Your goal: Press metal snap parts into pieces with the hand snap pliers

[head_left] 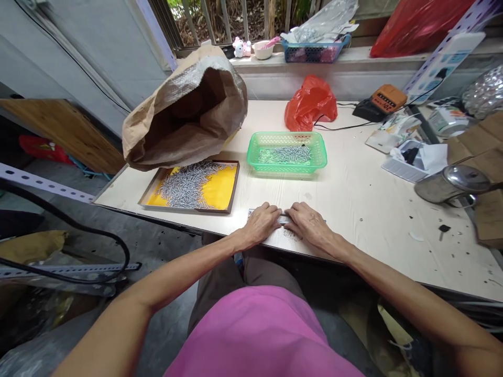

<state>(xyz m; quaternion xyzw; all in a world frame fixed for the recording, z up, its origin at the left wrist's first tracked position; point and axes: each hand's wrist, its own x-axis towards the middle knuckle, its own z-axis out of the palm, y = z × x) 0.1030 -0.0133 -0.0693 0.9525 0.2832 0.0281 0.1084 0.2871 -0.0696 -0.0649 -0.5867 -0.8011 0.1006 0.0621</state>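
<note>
At the table's front edge, a narrow metal strip (283, 220) lies across between my two hands. My left hand (262, 224) has its fingers closed on the strip's left part, and my right hand (307, 222) has its fingers closed on the right part. Small dark bits (291, 234) lie on the table just below the strip. Behind my hands stands a green plastic basket (286, 168) with small metal pins (293, 154) in it. To the left, a shallow tray (234, 188) with a yellow bottom holds a heap of similar metal pins (184, 184).
A large open paper sack (184, 110) leans over the tray's back edge. Behind the basket are a red plastic bag (310, 103) and an orange-black charger (381, 102). At right stand a white basket (408, 162) and a metal pot (451, 183).
</note>
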